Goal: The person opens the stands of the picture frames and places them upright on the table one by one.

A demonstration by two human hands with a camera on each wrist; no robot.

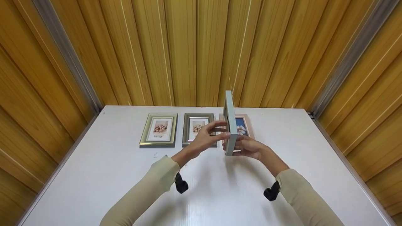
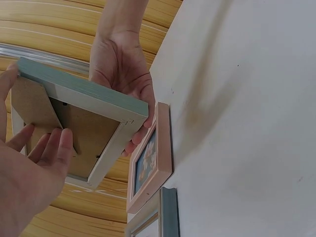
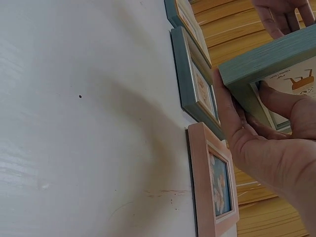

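A blue-green picture frame (image 1: 231,116) is held up above the table, edge-on in the head view. My left hand (image 1: 207,135) holds it from the back, thumb at its edge and fingers against the brown stand flap (image 2: 37,106), seen in the left wrist view. From the other side my right hand (image 1: 252,147) grips the frame, its thumb on the front by the printed insert (image 3: 296,89) in the right wrist view. Behind the held frame lies a pink picture frame (image 1: 248,125) with a white flower on blue, partly hidden.
On the white table (image 1: 125,182), a gold-edged picture frame (image 1: 144,131) and a grey-green one (image 1: 187,128) lie in a row with the pink one, near the back edge. Wood-patterned panels (image 1: 182,53) rise behind and at both sides.
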